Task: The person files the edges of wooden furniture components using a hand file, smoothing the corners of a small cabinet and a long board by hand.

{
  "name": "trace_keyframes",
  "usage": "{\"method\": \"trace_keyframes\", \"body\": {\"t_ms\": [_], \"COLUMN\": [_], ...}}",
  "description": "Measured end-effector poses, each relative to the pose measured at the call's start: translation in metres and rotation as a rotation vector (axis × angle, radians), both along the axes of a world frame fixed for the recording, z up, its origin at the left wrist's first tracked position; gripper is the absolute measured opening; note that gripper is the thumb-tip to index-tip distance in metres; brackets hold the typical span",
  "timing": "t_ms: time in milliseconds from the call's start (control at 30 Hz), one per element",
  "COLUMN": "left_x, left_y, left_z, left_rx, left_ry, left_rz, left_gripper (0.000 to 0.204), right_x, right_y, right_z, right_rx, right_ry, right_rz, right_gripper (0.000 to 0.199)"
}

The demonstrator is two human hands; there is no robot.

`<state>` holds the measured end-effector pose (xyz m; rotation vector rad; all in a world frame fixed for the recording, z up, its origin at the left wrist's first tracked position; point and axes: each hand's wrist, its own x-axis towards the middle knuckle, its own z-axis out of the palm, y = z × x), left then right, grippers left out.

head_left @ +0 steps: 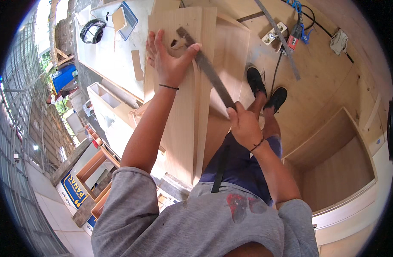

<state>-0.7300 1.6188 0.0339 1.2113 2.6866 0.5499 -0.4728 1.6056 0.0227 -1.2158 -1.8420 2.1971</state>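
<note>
My right hand (246, 128) is closed round the near end of a long, flat, dark metal file (218, 83). The file slants up and to the left, lying across the edge of a pale wood-grain cabinet (179, 115). My left hand (173, 62) lies with its fingers spread on the cabinet's panel, and its thumb touches the file near the far end. Beside that thumb a small dark hole (175, 43) shows in the panel. The inside of the cabinet is partly hidden by the file and my right arm.
A white worktop (106, 60) at the left carries a black-rimmed round object (93, 31). On the floor at the upper right lie a red power tool (294, 38), a socket strip (274, 34) and cords. An open wooden box (333, 167) stands at the right.
</note>
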Motion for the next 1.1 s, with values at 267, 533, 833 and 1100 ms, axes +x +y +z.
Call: {"method": "trace_keyframes", "body": {"t_ms": [267,533,833,1100], "left_x": [0.002,-0.005,-0.005,0.003], "left_y": [0.006,0.004,0.002,-0.038], "left_z": [-0.001,-0.005,0.004,0.003], "left_rx": [0.014,0.213,0.354,0.056], "left_ry": [-0.051,-0.232,-0.464,-0.215], "left_rz": [0.041,0.107,0.170,0.085], "left_gripper": [0.102,0.076,0.070,0.103], "right_x": [-0.013,-0.024,-0.023,0.045], "right_y": [-0.023,-0.024,-0.013,-0.031], "right_z": [-0.002,-0.002,-0.002,0.001], "right_rx": [-0.044,0.102,-0.010,-0.006], "right_ry": [0.004,0.036,0.071,0.037], "right_rz": [-0.034,-0.044,-0.026,0.020], "right_gripper": [0.037,0.033,0.033,0.033]}}
